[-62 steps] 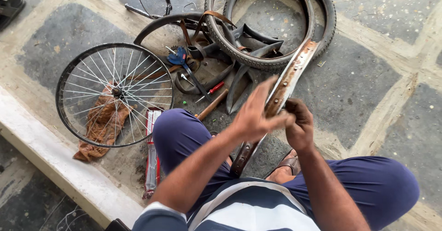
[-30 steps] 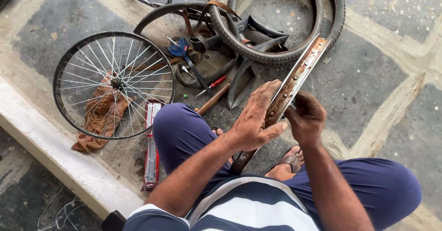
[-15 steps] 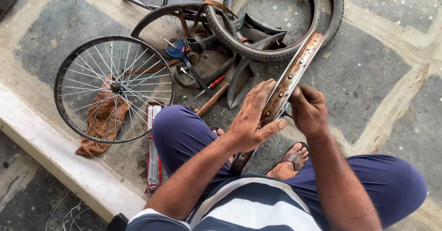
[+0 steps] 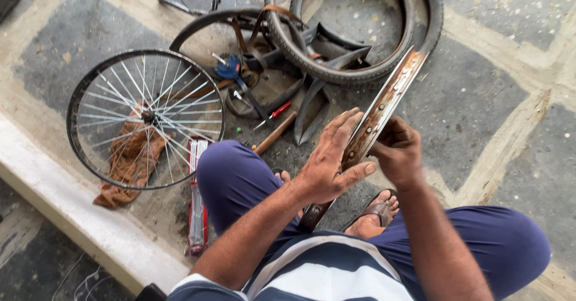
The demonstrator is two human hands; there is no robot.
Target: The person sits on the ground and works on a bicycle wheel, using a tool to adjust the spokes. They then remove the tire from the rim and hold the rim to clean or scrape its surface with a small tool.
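A rusty bare bicycle rim (image 4: pixel 387 100) stands on edge between my knees, leaning away from me. My left hand (image 4: pixel 330 160) rests flat on its left side, fingers spread along the metal and thumb hooked across its inner face. My right hand (image 4: pixel 397 151) is closed on the rim's right edge at about the same height. Whether it also pinches a small part there is hidden by the fingers. The rim's lower end disappears behind my left wrist.
A spoked wheel (image 4: pixel 146 118) lies flat at the left over a brown rag (image 4: pixel 129 163). Black tyres (image 4: pixel 360 31), rubber strips, a red-handled screwdriver (image 4: pixel 273 114), a wooden-handled tool (image 4: pixel 275 133) and a red pump (image 4: pixel 197 199) lie on the stone floor. A raised kerb (image 4: pixel 72 217) runs along the left.
My left hand has gone from hovering with fingers splayed to lying flat on the rim. My right hand has slid a little higher along the rim's edge.
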